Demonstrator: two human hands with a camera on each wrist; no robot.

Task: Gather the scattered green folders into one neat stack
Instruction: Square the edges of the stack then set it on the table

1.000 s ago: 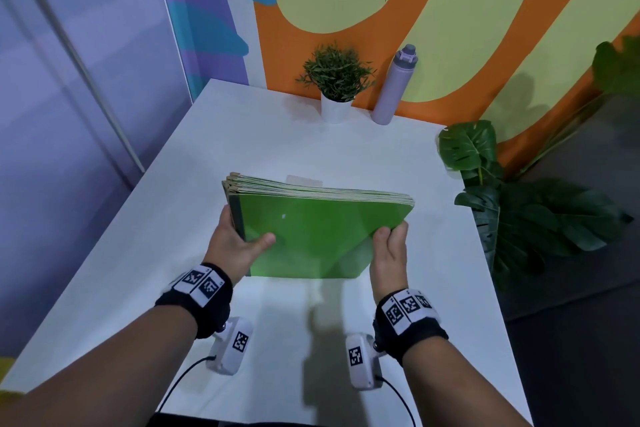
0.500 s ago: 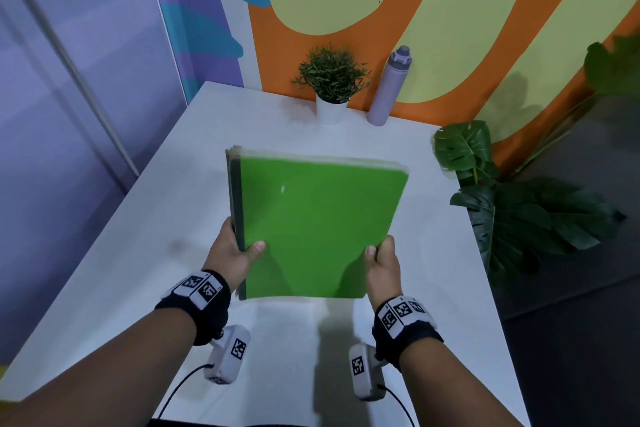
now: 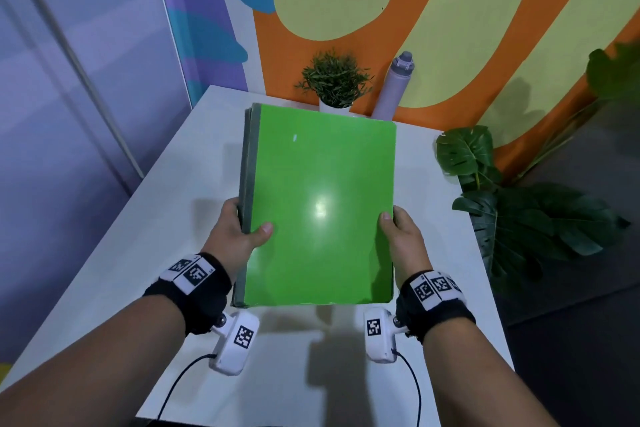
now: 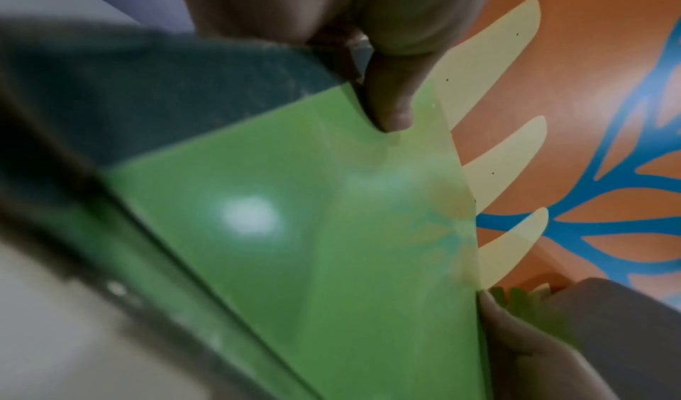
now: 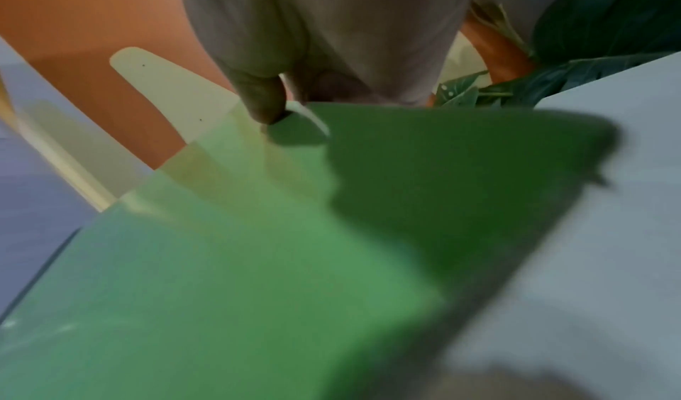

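A stack of green folders (image 3: 322,204) is held above the white table (image 3: 166,218), its glossy top cover facing me and its darker spines along the left side. My left hand (image 3: 239,236) grips the stack's left edge with the thumb on the cover. My right hand (image 3: 401,236) grips the right edge, thumb on top. The other fingers are hidden under the stack. In the left wrist view the thumb (image 4: 390,97) presses the green cover (image 4: 313,231). The right wrist view shows my thumb (image 5: 263,97) on the cover (image 5: 258,260).
A small potted plant (image 3: 334,83) and a lilac bottle (image 3: 393,87) stand at the table's far edge against the painted wall. Large green leaves (image 3: 519,211) hang off the table's right side. A glass partition runs along the left.
The stack has tipped from standing on its edge to nearly flat, cover toward me, and has come up nearer. Both hands kept their grip on its sides.
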